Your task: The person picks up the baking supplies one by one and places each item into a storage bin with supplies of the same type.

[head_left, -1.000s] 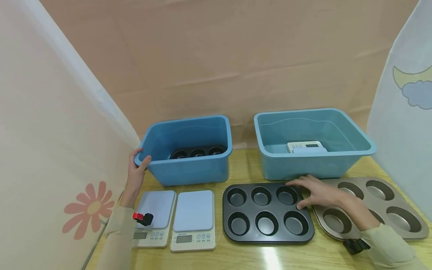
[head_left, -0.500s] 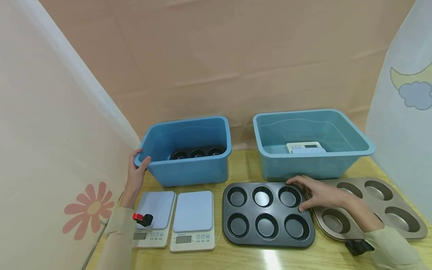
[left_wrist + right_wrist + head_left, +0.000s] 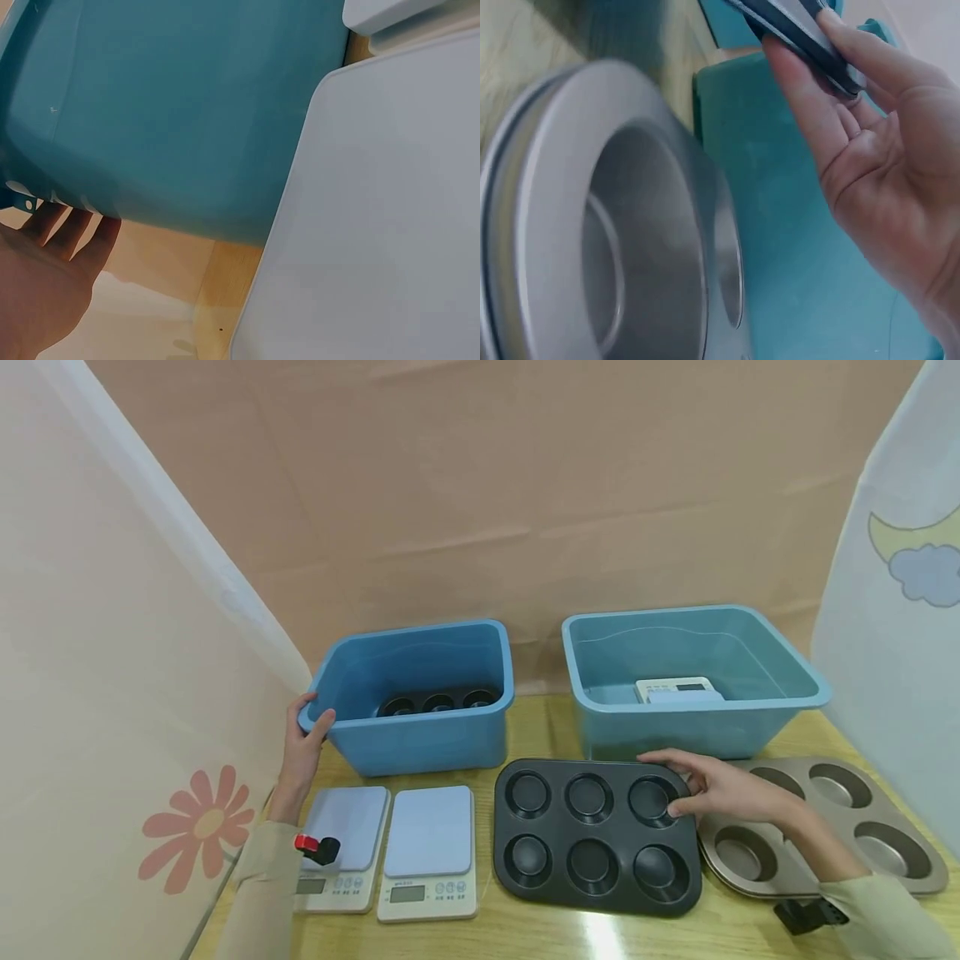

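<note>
Now the right hand [image 3: 720,789] pinches the far right rim of the dark six-cup muffin pan [image 3: 592,835], tilted up off the wooden table [image 3: 540,935] before the right blue bin [image 3: 697,681], likely stiff, light and slick, best held by its rim, while the left hand [image 3: 300,752] grips the left blue bin [image 3: 416,693].

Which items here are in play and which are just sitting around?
In play:
- black muffin tray, right edge pinched by right hand
- left blue bin, corner held by left hand

Idle:
- gold muffin tray
- two kitchen scales
- right blue bin holding a scale
</note>
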